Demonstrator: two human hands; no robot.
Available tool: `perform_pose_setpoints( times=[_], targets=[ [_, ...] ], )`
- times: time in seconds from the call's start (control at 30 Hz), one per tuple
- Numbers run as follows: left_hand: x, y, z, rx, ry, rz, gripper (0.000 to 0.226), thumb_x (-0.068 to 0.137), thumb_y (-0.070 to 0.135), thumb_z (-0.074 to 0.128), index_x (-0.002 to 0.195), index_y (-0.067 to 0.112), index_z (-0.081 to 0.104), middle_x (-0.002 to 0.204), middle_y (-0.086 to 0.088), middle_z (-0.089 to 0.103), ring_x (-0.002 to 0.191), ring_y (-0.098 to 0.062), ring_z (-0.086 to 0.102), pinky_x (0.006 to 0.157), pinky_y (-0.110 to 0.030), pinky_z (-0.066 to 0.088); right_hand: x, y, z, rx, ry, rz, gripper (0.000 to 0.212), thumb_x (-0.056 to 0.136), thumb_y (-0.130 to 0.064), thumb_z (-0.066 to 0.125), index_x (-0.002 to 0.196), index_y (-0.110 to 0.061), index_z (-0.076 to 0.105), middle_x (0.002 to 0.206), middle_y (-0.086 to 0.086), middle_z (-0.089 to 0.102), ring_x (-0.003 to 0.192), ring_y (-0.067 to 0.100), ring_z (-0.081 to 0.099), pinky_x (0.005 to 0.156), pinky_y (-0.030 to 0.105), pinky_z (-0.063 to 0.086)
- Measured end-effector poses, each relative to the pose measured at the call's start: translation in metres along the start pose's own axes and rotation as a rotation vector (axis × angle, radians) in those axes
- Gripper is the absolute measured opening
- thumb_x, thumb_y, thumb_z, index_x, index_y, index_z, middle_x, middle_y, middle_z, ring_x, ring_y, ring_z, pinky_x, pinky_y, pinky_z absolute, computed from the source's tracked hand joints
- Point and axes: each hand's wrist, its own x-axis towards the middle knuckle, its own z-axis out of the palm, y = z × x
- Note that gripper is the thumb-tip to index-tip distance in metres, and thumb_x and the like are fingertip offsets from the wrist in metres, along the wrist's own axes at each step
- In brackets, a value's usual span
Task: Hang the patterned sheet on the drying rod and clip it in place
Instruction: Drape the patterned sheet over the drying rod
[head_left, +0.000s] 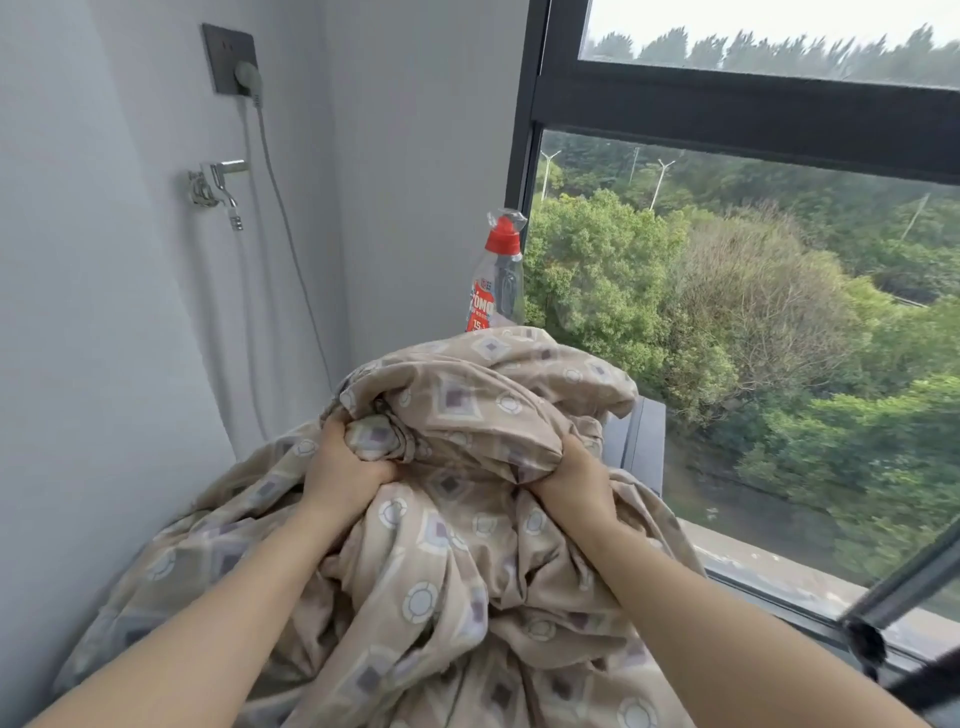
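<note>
The patterned sheet (467, 561) is beige with grey squares and white rings. It is bunched into a big crumpled heap in front of me, filling the lower middle of the view. My left hand (340, 467) grips a fold near the top of the heap. My right hand (574, 480) grips another fold a little to the right. Both forearms reach up from the bottom edge. No drying rod and no clips are in view.
A spray bottle (500, 280) with a red cap stands behind the heap by the window frame (524, 171). On the white wall at left are a socket with a plug (231, 62), its hanging cable and a metal tap (218, 184). Trees show through the glass.
</note>
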Motion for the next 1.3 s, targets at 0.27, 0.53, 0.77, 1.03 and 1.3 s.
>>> perform_pose_setpoints(
  times=[0.27, 0.53, 0.77, 1.03, 1.3],
  targets=[
    [-0.007, 0.095, -0.038, -0.164, 0.079, 0.377, 0.064, 0.063, -0.013, 0.074, 0.109, 0.019, 0.045, 0.090, 0.014, 0.055, 0.079, 0.005, 0.053, 0.063, 0.000, 0.041, -0.017, -0.068, -0.054, 0.325, 0.344, -0.189, 0.027, 0.078, -0.013, 0.064, 0.104, -0.020, 0.065, 0.091, -0.006, 0.066, 0.086, 0.014, 0.058, 0.064, 0.022, 0.038],
    [-0.031, 0.196, -0.084, -0.151, 0.249, 0.761, 0.053, 0.060, 0.009, 0.075, 0.101, 0.025, 0.046, 0.092, 0.017, 0.054, 0.086, -0.009, 0.055, 0.076, -0.027, 0.046, -0.032, -0.147, -0.115, 0.603, 0.526, -0.349, 0.019, 0.076, -0.003, 0.061, 0.085, -0.020, 0.059, 0.088, -0.001, 0.063, 0.079, 0.016, 0.058, 0.056, 0.006, 0.042],
    [-0.061, 0.230, -0.122, -0.215, 0.256, 0.921, 0.080, 0.065, -0.002, 0.079, 0.123, 0.023, 0.030, 0.111, 0.027, 0.035, 0.098, 0.023, 0.044, 0.082, 0.001, 0.036, -0.039, -0.216, -0.164, 0.551, 0.655, -0.531, 0.008, 0.077, -0.006, 0.057, 0.081, -0.013, 0.056, 0.097, 0.011, 0.065, 0.079, 0.016, 0.052, 0.056, 0.018, 0.038],
    [-0.083, 0.259, -0.133, -0.329, 0.195, 0.818, 0.133, 0.055, 0.013, 0.088, 0.148, 0.022, -0.007, 0.152, 0.007, 0.013, 0.136, -0.008, 0.024, 0.115, -0.031, 0.022, -0.068, -0.260, -0.209, 0.647, 0.676, -0.669, 0.018, 0.076, -0.002, 0.051, 0.066, -0.016, 0.047, 0.082, 0.010, 0.057, 0.077, 0.016, 0.045, 0.063, 0.025, 0.035],
    [-0.081, 0.332, -0.151, -0.449, -0.158, 0.639, 0.113, 0.035, 0.051, 0.089, 0.128, 0.001, 0.049, 0.118, -0.013, 0.062, 0.101, -0.020, 0.063, 0.064, -0.012, 0.052, -0.128, -0.276, -0.274, 0.804, 0.661, -0.712, 0.032, 0.081, -0.001, 0.058, 0.062, -0.021, 0.042, 0.062, -0.008, 0.047, 0.054, 0.001, 0.038, 0.043, 0.007, 0.032]
  ],
)
